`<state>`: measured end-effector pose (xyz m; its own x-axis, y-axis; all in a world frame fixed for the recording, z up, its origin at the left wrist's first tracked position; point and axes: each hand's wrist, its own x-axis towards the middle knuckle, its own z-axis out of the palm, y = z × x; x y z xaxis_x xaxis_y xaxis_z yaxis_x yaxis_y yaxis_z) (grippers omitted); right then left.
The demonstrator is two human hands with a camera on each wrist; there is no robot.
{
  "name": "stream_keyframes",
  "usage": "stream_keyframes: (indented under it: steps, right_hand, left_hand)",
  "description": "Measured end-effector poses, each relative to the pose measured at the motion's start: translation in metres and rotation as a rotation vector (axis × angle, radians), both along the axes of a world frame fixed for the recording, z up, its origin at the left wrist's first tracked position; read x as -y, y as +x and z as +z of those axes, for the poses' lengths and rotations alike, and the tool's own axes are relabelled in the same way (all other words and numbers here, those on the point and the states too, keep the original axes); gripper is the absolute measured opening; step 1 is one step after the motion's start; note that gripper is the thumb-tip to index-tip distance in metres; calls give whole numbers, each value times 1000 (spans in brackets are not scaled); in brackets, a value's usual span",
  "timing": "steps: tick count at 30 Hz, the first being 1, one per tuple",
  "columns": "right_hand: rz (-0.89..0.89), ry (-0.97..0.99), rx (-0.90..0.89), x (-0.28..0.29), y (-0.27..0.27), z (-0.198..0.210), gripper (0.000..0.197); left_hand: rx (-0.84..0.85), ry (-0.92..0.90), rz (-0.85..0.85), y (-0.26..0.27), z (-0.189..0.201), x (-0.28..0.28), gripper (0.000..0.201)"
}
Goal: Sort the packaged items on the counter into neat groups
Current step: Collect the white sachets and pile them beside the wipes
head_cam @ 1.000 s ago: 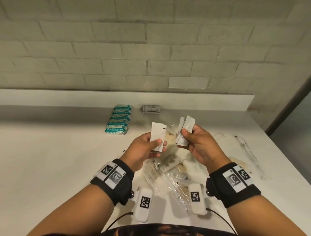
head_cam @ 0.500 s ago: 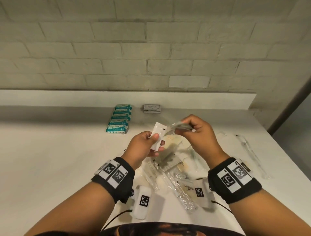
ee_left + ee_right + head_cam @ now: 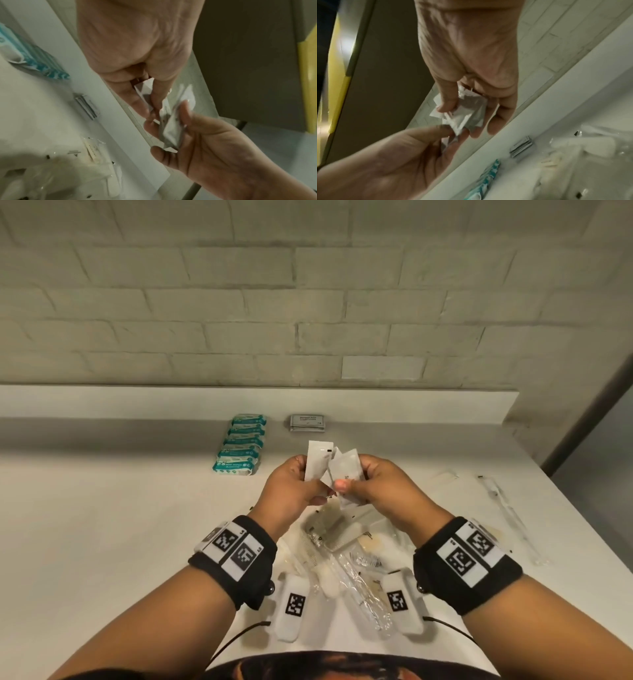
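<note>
Both hands are raised together above the counter. My left hand (image 3: pixel 294 484) pinches an upright white sachet (image 3: pixel 318 458) between thumb and fingers. My right hand (image 3: pixel 368 484) grips a small stack of white sachets (image 3: pixel 346 474), its thumb pressed on their front. The two sets of sachets touch and overlap at the middle. The left wrist view has the left fingers (image 3: pixel 135 100) on a sachet (image 3: pixel 145 89) with the right hand's sachets (image 3: pixel 171 128) just below. In the right wrist view the crumpled sachets (image 3: pixel 467 113) lie in the right fingers.
A row of teal-and-white packets (image 3: pixel 239 445) lies at the back left, a stack of grey sachets (image 3: pixel 307 422) beside it. A loose heap of clear-wrapped items (image 3: pixel 342 542) sits under my wrists. A long clear-wrapped item (image 3: pixel 510 515) lies at the right, by the white counter (image 3: pixel 102 525) edge.
My right hand has turned its sachets upright again and brought them against the left hand's sachet. Both hands have moved closer together.
</note>
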<state>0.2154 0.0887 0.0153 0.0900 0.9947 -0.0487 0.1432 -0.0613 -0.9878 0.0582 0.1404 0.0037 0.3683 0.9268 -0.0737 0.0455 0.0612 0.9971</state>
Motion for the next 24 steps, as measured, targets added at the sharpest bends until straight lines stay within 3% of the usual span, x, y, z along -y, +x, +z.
stream_keyframes:
  steps: [3, 5, 7, 11, 14, 18, 21, 24]
  right_hand:
    - [-97, 30, -22, 0, 3, -2, 23]
    - [-186, 23, -131, 1, 11, 0, 23]
    - [-224, 15, -265, 1, 19, 6, 25]
    - [-107, -64, -393, 2, 17, 23, 16]
    - [3, -160, -398, 1, 1, 18, 19]
    - [56, -182, -355, 3, -22, 7, 16]
    - [37, -140, -441, 6, -28, 6, 21]
    - [-44, -97, -397, 5, -25, 7, 45]
  left_hand:
    - [-64, 84, -36, -2, -4, 1, 23]
    - [-159, 196, -3, -8, -6, -5, 15]
    - [-326, 462, 28, -18, -8, -12, 25]
    - [-604, 1138, 31, -28, -11, -26, 32]
    - [-574, 1268, 88, -20, -4, -23, 26]
    - [-455, 1230, 155, -8, -5, -14, 32]
    - [-242, 868, 117, -7, -4, -7, 55]
    - [33, 342, -42, -10, 0, -5, 35]
